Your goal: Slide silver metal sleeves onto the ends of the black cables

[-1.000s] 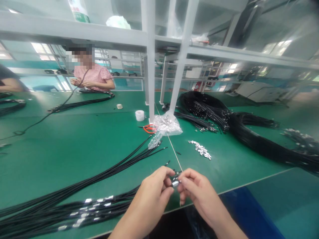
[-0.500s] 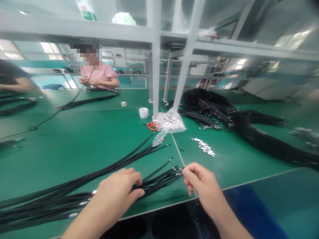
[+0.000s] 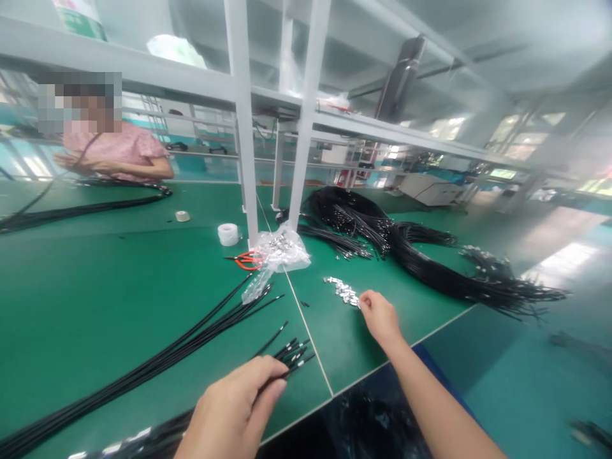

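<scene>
My left hand is closed, thumb against fingers, on a black cable whose tip sticks out to the right. Around that tip lie the ends of several more black cables with silvery-white bands. At the lower right edge of a small pile of silver metal pieces, my right hand has its fingertips pinched together. Whatever is between those fingertips is hidden. A longer bundle of black cables runs along the green table to the left of my left hand.
A clear plastic bag of small metal parts lies by the white shelf posts, beside orange-handled pliers and a white roll. Large coiled black cables occupy the right side. Across the table sits a person in pink.
My right hand has moved away from the cable ends, rightward to the silver pile. My left hand has closed on a cable near its end. The view has turned right.
</scene>
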A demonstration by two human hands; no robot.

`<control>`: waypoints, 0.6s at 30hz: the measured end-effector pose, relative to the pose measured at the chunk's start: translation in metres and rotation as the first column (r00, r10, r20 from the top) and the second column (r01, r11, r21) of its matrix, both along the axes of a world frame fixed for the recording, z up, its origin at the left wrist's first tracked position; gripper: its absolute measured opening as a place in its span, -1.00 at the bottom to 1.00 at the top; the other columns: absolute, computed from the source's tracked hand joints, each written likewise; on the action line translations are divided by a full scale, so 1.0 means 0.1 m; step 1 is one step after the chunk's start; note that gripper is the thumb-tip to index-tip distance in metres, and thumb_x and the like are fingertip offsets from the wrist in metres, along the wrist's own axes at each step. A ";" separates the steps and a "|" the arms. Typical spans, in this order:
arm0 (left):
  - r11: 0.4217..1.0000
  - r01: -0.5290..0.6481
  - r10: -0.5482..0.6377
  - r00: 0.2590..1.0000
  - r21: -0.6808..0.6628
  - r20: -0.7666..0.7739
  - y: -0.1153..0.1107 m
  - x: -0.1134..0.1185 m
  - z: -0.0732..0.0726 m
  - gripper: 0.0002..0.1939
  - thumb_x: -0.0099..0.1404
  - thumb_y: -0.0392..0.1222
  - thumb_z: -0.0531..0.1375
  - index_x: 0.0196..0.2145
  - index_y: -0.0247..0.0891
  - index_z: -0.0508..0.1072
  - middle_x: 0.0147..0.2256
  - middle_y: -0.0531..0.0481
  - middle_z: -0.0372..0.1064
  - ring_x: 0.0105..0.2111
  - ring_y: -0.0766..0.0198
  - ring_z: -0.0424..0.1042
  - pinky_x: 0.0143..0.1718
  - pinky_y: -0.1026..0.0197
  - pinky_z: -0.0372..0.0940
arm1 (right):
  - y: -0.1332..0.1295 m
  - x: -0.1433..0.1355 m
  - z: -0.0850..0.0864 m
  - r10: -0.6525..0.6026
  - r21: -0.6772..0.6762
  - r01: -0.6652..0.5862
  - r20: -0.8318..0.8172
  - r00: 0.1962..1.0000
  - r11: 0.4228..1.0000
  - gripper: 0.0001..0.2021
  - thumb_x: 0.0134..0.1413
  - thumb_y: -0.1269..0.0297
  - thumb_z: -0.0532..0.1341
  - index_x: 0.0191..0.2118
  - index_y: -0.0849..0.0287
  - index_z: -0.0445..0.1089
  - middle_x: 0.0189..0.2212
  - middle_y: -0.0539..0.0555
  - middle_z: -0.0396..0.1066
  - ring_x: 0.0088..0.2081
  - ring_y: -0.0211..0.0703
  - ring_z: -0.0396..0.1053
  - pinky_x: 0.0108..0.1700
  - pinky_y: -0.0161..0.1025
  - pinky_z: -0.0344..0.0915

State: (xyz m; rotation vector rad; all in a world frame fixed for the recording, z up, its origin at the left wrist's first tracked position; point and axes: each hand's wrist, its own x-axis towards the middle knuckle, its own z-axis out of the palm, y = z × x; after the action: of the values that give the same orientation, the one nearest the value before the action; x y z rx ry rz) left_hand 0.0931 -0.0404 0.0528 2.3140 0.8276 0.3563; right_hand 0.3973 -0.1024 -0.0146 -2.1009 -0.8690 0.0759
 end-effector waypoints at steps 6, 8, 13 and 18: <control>1.000 -0.018 0.018 1.000 0.013 0.023 -0.02 0.03 -0.01 -0.81 0.30 -0.05 0.01 -0.27 -0.01 0.41 -0.30 0.19 0.46 -0.30 0.32 0.43 -0.30 0.40 0.26 | 0.09 0.08 -0.21 0.018 -0.031 -0.019 -0.009 1.000 0.999 -0.89 0.04 0.37 0.15 -0.48 0.22 0.24 -0.43 -0.02 0.21 -0.36 -0.23 0.18 -0.21 -0.19 0.14; 1.000 -0.014 0.014 0.998 0.016 0.054 -0.02 0.04 0.00 -0.82 0.30 -0.05 0.02 -0.28 -0.02 0.41 -0.32 0.18 0.45 -0.31 0.33 0.43 -0.31 0.40 0.27 | 0.06 0.08 -0.17 0.037 0.015 -0.037 -0.042 0.998 0.999 -0.88 0.05 0.40 0.10 -0.49 0.20 0.21 -0.41 0.01 0.20 -0.31 -0.18 0.19 -0.16 -0.15 0.12; 0.998 -0.061 0.055 0.987 0.031 0.151 -0.06 0.08 0.02 -0.82 0.30 -0.12 0.03 -0.20 0.01 0.40 -0.24 0.16 0.44 -0.24 0.32 0.42 -0.23 0.39 0.27 | -0.09 -0.23 0.08 0.257 0.159 -0.223 -0.244 0.935 0.962 -0.90 0.11 0.26 0.01 -0.34 0.15 0.19 -0.40 0.05 0.25 -0.35 -0.16 0.26 -0.23 -0.18 0.19; 0.997 -0.045 0.035 0.988 0.062 0.150 -0.19 0.10 0.06 -0.76 0.31 -0.24 -0.01 -0.16 -0.02 0.39 -0.27 0.10 0.43 -0.30 0.31 0.42 -0.27 0.35 0.27 | -0.24 -0.98 0.26 0.548 0.414 -0.364 -0.563 0.619 0.835 -0.85 0.14 0.18 0.05 -0.26 0.15 0.20 -0.48 -0.03 0.24 -0.45 -0.28 0.24 -0.36 -0.31 0.19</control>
State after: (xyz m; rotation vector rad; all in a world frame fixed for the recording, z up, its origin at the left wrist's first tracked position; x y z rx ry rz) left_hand 0.1036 -0.0594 0.0584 2.3009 0.7997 0.5747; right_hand 0.2998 -0.1266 0.0111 -1.3726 -0.8785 0.8949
